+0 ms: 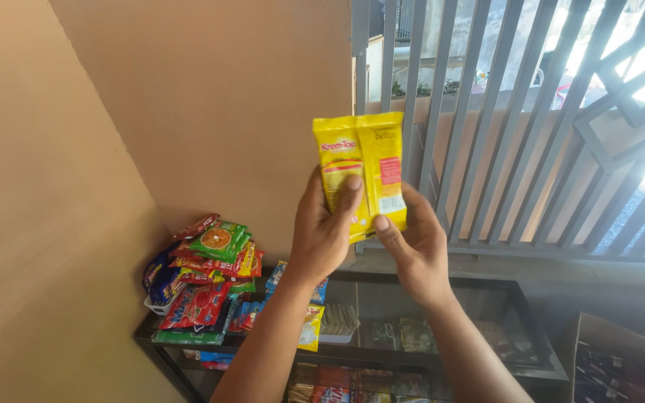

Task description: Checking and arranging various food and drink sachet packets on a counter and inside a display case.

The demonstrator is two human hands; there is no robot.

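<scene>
While both hands, left (322,227) and right (416,250), grip two joined yellow sachets (361,170), one sachet pile (203,283) lies below.

two yellow sachets (361,168), two hands (322,231)

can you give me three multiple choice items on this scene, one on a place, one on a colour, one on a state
1. Where is the pile of colourful sachets?
A. on the left end of the glass-topped shelf
B. hung on the grille
C. in the cardboard box

2. What colour are the joined sachets held up?
A. blue
B. yellow
C. white

3. How are the yellow sachets held?
A. lying loose on the shelf
B. by one hand only
C. by both hands, left hand and right hand, thumbs on the lower part

Answers: 1 A, the heap sits at the shelf's left end by the wall; 2 B, both packs are yellow with red patches; 3 C, each hand grips the bottom.
</scene>
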